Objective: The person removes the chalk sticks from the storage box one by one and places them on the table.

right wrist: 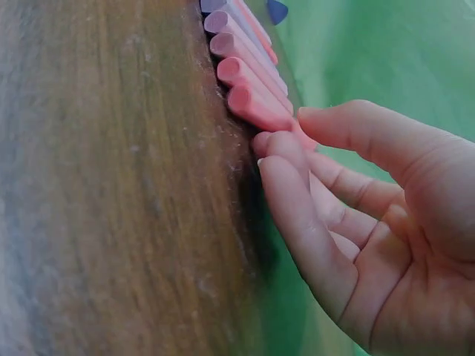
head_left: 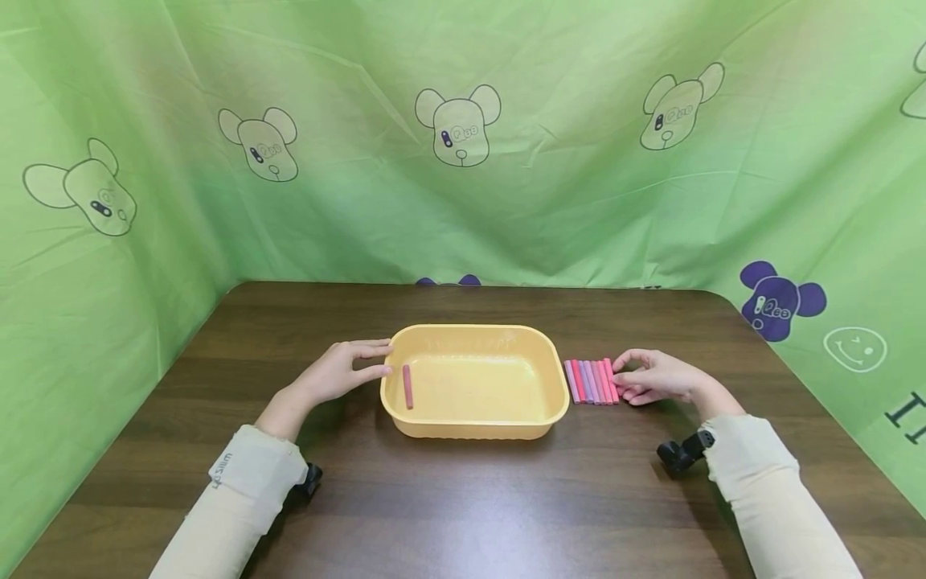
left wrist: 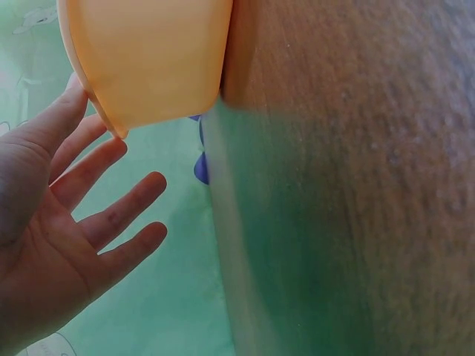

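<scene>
A shallow yellow plastic basin [head_left: 473,430] stands mid-table. Inside it, near its left wall, lies one dark pink chalk-like stick [head_left: 408,387]. My left hand [head_left: 343,370] touches the basin's left rim with its fingertips, its fingers fairly straight and spread. Right of the basin is a row of several pink and purple chalk-like sticks [head_left: 588,382], side by side. My right hand [head_left: 661,376] is at the right end of this row. In the right wrist view, its thumb and fingertips pinch the far end of the outermost pink stick [right wrist: 256,107], partly hiding it.
The brown wooden table [head_left: 463,498] ends at a back edge against a green printed curtain [head_left: 463,225], which also closes off both sides. A black wrist camera [head_left: 683,452] hangs from the right sleeve, close above the table.
</scene>
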Demonstrator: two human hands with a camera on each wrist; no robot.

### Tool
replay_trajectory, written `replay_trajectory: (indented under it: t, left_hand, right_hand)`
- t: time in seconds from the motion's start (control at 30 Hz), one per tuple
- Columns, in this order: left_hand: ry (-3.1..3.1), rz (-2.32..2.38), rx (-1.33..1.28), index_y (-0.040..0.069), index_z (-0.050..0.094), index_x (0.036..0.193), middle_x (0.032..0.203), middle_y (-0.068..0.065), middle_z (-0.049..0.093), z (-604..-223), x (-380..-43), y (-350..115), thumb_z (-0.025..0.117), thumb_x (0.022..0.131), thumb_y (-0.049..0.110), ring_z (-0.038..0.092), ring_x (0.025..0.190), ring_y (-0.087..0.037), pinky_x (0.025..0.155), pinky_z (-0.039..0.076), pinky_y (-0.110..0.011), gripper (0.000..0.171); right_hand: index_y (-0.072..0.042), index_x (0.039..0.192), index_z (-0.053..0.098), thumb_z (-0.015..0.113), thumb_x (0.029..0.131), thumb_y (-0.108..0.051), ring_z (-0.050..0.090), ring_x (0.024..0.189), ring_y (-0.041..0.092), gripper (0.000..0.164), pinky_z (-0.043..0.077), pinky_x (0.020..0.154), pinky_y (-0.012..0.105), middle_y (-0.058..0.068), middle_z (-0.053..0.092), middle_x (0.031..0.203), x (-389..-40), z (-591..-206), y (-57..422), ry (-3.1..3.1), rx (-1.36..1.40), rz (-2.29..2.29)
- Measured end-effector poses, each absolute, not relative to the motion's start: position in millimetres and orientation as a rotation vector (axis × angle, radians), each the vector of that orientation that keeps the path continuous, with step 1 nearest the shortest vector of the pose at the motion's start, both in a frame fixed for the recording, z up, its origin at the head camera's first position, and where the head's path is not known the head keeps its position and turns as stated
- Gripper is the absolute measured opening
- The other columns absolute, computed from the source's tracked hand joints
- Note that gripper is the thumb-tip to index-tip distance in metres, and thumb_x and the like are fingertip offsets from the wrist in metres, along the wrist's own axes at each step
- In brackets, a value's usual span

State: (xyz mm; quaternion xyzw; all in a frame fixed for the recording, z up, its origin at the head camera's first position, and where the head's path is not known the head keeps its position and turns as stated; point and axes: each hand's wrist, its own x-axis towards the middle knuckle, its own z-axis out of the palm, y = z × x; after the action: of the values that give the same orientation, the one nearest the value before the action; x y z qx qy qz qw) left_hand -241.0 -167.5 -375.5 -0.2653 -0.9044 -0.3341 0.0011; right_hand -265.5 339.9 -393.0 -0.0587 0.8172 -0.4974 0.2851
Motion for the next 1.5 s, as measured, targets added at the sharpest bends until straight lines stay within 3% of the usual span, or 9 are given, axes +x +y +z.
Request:
replay_trajectory:
  t: [0.3, 0.63, 0.93, 1.17, 1.5]
  left_hand:
    - [-2.837, -1.041, -0.84, 0.003, 0.059, 0.125, 0.133, -0.016, 0.055, -374.8, -241.8, -167.8, 0.065, 0.088, 0.025, 0.048, 0.128, -0.033, 0.106, 0.038, -0.048, 0.044]
    - [-2.852, -1.05, -0.825, 0.002, 0.059, 0.125, 0.133, -0.015, 0.055, -374.1, -240.8, -166.8, 0.066, 0.087, 0.025, 0.047, 0.128, -0.033, 0.107, 0.038, -0.048, 0.045]
    - [-2.855, -1.061, -0.822, 0.002, 0.059, 0.125, 0.133, -0.016, 0.055, -373.2, -241.1, -166.9, 0.065, 0.088, 0.024, 0.047, 0.128, -0.033, 0.107, 0.038, -0.048, 0.044]
    - [-2.844, -1.058, -0.833, 0.001, 0.059, 0.125, 0.132, -0.016, 0.056, -372.9, -241.3, -166.9, 0.065, 0.087, 0.023, 0.048, 0.128, -0.033, 0.107, 0.038, -0.047, 0.044]
    - [-2.855, -1.074, -0.822, 0.003, 0.059, 0.125, 0.133, -0.014, 0.055, -373.2, -241.8, -167.1, 0.066, 0.087, 0.023, 0.047, 0.129, -0.031, 0.107, 0.038, -0.047, 0.044]
  right_hand:
    - [0.005, 0.111, 0.044, 0.057, 0.093, -0.017, 0.064, 0.071, 0.007, 0.032, 0.059, 0.071, 0.028, 0.003, 0.068, 0.083, -267.8, -368.5, 326.2, 2.29, -0.166, -1.286]
    - [0.007, 0.115, 0.046, 0.061, 0.091, -0.021, 0.067, 0.077, 0.016, 0.04, 0.058, 0.077, 0.038, 0.01, 0.067, 0.088, -273.8, -330.3, 268.2, 2.352, -0.33, -1.273]
    - [0.002, 0.109, 0.05, 0.061, 0.09, -0.017, 0.06, 0.072, 0.013, 0.029, 0.056, 0.069, 0.029, 0.005, 0.062, 0.083, -277.9, -310.2, 203.0, 2.269, -0.473, -1.259]
    - [0.0, 0.108, 0.057, 0.061, 0.09, -0.019, 0.065, 0.075, 0.015, 0.026, 0.058, 0.074, 0.034, 0.02, 0.067, 0.093, -288.8, -303.3, 162.3, 2.325, -0.659, -1.064]
    - [0.0, 0.106, 0.057, 0.061, 0.089, -0.015, 0.063, 0.073, 0.01, 0.023, 0.058, 0.073, 0.03, 0.002, 0.067, 0.084, -305.3, -315.9, 123.3, 2.219, -0.688, -1.025]
